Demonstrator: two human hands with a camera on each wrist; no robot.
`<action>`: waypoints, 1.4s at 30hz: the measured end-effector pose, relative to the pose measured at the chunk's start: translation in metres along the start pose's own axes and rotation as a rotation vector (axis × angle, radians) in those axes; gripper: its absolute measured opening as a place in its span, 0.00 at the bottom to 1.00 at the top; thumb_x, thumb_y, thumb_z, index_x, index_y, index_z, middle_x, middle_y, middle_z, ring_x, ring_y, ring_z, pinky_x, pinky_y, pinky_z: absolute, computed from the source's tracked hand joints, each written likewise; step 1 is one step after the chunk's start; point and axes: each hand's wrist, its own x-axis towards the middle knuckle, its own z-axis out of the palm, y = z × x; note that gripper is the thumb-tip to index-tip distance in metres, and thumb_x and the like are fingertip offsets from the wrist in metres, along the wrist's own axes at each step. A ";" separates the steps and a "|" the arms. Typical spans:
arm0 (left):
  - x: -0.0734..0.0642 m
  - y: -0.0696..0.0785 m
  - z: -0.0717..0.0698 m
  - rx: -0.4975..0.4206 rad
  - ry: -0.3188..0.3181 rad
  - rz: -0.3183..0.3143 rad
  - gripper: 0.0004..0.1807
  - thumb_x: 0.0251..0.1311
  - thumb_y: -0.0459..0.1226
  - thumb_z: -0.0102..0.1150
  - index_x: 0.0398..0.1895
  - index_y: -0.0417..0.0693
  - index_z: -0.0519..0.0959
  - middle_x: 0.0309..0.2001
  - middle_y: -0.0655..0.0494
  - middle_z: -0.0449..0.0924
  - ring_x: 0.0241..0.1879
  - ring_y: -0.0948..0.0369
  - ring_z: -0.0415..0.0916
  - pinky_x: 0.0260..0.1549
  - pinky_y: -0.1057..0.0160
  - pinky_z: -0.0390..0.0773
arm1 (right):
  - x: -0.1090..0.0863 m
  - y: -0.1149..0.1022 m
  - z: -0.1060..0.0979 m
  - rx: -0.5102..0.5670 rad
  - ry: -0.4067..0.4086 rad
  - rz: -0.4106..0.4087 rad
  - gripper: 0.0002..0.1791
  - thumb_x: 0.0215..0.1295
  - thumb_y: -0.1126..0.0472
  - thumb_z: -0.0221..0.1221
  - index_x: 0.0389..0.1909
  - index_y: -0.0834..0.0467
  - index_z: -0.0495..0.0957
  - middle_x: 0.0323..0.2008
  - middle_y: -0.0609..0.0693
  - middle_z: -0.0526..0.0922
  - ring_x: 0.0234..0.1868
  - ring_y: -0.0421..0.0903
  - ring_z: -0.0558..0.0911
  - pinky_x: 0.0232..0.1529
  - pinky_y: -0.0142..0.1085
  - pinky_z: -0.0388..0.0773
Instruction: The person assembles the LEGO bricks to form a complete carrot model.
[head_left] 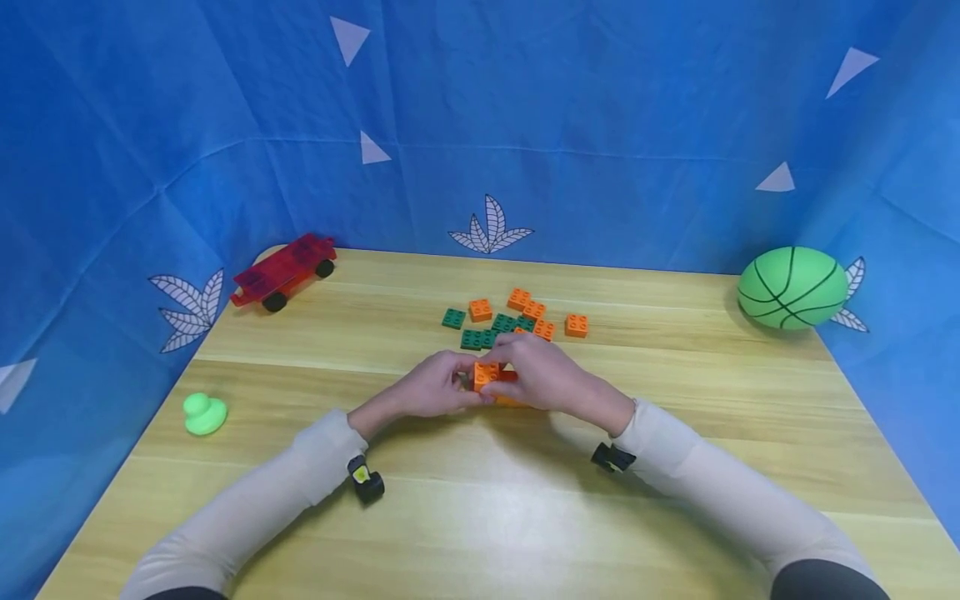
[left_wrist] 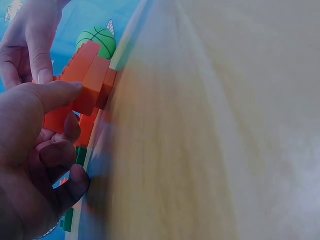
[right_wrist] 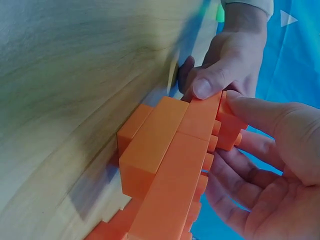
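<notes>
A stepped block of joined orange building bricks (right_wrist: 167, 185) stands between my two hands, mostly covered by them in the head view. My left hand (head_left: 438, 385) grips the near end of this block with thumb and fingers, the thumb lying along its side in the left wrist view. At that same end my right hand (head_left: 546, 372) pinches a single orange brick (right_wrist: 230, 122) between thumb and fingers, against the studded top of the block. Whether that brick is fully pressed on I cannot tell.
Behind the hands lie several loose orange bricks (head_left: 577, 325) and green bricks (head_left: 453, 318). A red toy car (head_left: 285, 271) stands back left, a light green toy (head_left: 204, 414) at the left, and a green ball (head_left: 792, 287) back right. Blue cloth surrounds the wooden table (head_left: 555, 517).
</notes>
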 end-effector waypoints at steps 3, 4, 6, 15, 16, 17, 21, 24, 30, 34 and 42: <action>0.000 0.000 0.000 0.018 0.007 -0.003 0.19 0.62 0.52 0.71 0.54 0.60 0.84 0.17 0.62 0.64 0.13 0.64 0.59 0.16 0.69 0.56 | 0.001 0.000 0.001 -0.011 0.003 0.001 0.22 0.62 0.54 0.73 0.54 0.58 0.86 0.38 0.49 0.84 0.32 0.45 0.76 0.31 0.29 0.70; -0.001 0.000 0.000 0.026 0.010 -0.003 0.20 0.62 0.52 0.71 0.55 0.60 0.84 0.16 0.63 0.63 0.13 0.64 0.58 0.16 0.69 0.56 | 0.001 0.001 0.002 -0.015 0.005 -0.001 0.21 0.62 0.54 0.73 0.54 0.58 0.87 0.37 0.49 0.84 0.31 0.43 0.75 0.30 0.28 0.69; 0.000 0.000 0.000 0.040 0.015 -0.002 0.19 0.62 0.52 0.71 0.54 0.60 0.84 0.16 0.63 0.62 0.13 0.64 0.58 0.16 0.69 0.55 | 0.001 0.002 0.003 -0.019 0.011 -0.004 0.21 0.62 0.54 0.72 0.54 0.58 0.87 0.36 0.49 0.84 0.30 0.41 0.72 0.30 0.28 0.68; 0.003 0.000 0.002 0.037 0.046 0.011 0.14 0.62 0.50 0.71 0.44 0.55 0.83 0.20 0.61 0.67 0.14 0.65 0.59 0.17 0.70 0.58 | -0.001 0.011 -0.003 0.008 -0.022 -0.014 0.26 0.63 0.49 0.71 0.59 0.56 0.84 0.44 0.49 0.87 0.37 0.44 0.80 0.35 0.29 0.76; 0.003 0.000 0.002 0.021 0.045 0.013 0.13 0.62 0.49 0.71 0.43 0.55 0.83 0.21 0.61 0.70 0.14 0.65 0.60 0.17 0.70 0.59 | -0.001 0.013 -0.005 0.010 -0.031 -0.014 0.26 0.64 0.48 0.70 0.60 0.56 0.84 0.46 0.49 0.87 0.37 0.44 0.81 0.35 0.30 0.78; 0.003 -0.001 0.002 0.008 0.043 0.016 0.13 0.62 0.49 0.71 0.44 0.55 0.83 0.23 0.61 0.73 0.15 0.65 0.60 0.17 0.70 0.59 | -0.002 0.016 -0.009 0.011 -0.038 -0.012 0.27 0.65 0.47 0.69 0.61 0.56 0.83 0.48 0.51 0.87 0.35 0.45 0.81 0.35 0.32 0.79; 0.002 -0.002 0.001 -0.016 0.026 0.014 0.12 0.61 0.46 0.72 0.46 0.58 0.83 0.31 0.61 0.80 0.16 0.66 0.62 0.18 0.71 0.63 | -0.003 0.034 -0.027 0.006 -0.042 0.071 0.25 0.69 0.47 0.66 0.61 0.57 0.83 0.54 0.55 0.87 0.41 0.49 0.86 0.42 0.42 0.84; 0.002 -0.001 0.000 -0.012 0.014 0.011 0.12 0.62 0.46 0.71 0.46 0.58 0.82 0.33 0.59 0.81 0.17 0.66 0.62 0.19 0.70 0.64 | -0.003 0.051 -0.039 -0.038 -0.057 0.180 0.22 0.70 0.51 0.66 0.59 0.58 0.83 0.55 0.57 0.87 0.44 0.51 0.86 0.44 0.45 0.84; 0.003 -0.001 -0.001 -0.043 -0.002 0.000 0.31 0.63 0.46 0.71 0.68 0.54 0.74 0.38 0.58 0.82 0.19 0.64 0.65 0.19 0.69 0.66 | -0.006 0.082 -0.042 -0.079 -0.087 0.318 0.20 0.69 0.55 0.67 0.58 0.59 0.84 0.49 0.57 0.88 0.32 0.45 0.82 0.32 0.38 0.77; 0.004 0.000 0.000 -0.074 -0.004 0.002 0.36 0.63 0.48 0.70 0.73 0.53 0.70 0.42 0.57 0.84 0.21 0.63 0.69 0.20 0.69 0.70 | -0.008 0.088 -0.036 -0.035 -0.074 0.318 0.17 0.68 0.56 0.67 0.55 0.59 0.85 0.47 0.56 0.89 0.35 0.46 0.84 0.37 0.42 0.82; 0.006 0.001 0.003 -0.059 0.007 -0.005 0.35 0.63 0.49 0.71 0.72 0.53 0.73 0.43 0.58 0.84 0.23 0.62 0.73 0.21 0.67 0.73 | -0.006 0.086 -0.021 -0.050 -0.145 0.340 0.19 0.64 0.48 0.70 0.49 0.55 0.87 0.45 0.52 0.90 0.41 0.49 0.87 0.44 0.47 0.85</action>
